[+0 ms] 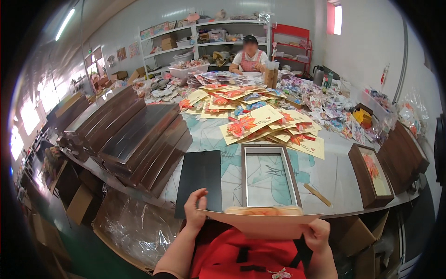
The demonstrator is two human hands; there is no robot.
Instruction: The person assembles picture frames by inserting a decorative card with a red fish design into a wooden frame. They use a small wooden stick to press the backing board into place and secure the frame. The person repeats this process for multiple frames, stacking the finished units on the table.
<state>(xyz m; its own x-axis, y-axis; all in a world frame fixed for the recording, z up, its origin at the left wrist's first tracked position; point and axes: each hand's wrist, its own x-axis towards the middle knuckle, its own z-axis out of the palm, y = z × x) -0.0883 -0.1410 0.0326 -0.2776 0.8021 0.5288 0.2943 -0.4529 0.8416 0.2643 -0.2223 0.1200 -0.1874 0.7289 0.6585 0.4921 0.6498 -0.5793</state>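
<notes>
Both hands are pinching a cream card (265, 224) flat over the bench (334, 179) edge: left hand (195, 211) on its left corner, right hand (317, 234) on the right. An empty dark frame (271, 176) sits just beyond it, black backing board (200, 181) beside.

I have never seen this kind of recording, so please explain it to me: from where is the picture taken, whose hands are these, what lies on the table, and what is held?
There is one picture, from a wide camera worn on a person's head, looking down; straight edges bend at the rim. The left hand and right hand are that person's own. Together they hold a cream card by its two ends, seen nearly edge-on. On the table lie an empty brown frame, a black board, a stack of dark frames, many cards with paper flowers, and a finished framed picture. Another person works at the far end.
</notes>
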